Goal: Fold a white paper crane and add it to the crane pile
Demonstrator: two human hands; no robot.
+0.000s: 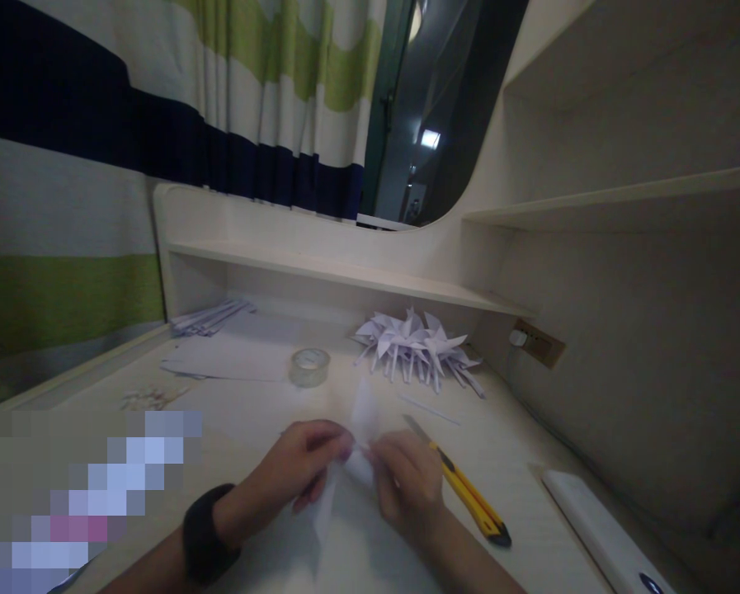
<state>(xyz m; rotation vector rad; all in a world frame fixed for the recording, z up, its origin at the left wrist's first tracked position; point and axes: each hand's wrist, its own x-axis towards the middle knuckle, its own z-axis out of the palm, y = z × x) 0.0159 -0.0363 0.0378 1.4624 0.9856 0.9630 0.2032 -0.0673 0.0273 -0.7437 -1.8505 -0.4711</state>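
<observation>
Both hands meet over the desk at a white folded paper pinwheel (pixel 365 412), slightly blurred. My left hand (pixel 313 458), with a dark band on the wrist, pinches it from the left. From the right, my right hand (pixel 410 478) grips it with thumb and fingers close to its centre. One paper blade points up and another hangs down between the hands; the fingers hide the middle. Just right of my right hand lies a yellow utility knife (pixel 472 497), its blade out. A roll of clear tape (pixel 309 379) rests beyond my left hand.
Several finished paper pinwheels (pixel 412 342) are heaped at the back. White sheets (pixel 233 351) and folded paper strips (pixel 212 319) lie back left, small pale bits (pixel 153 397) nearer. A thin white stick (pixel 428 408) lies beyond the knife. A white device (pixel 598 524) stands at right.
</observation>
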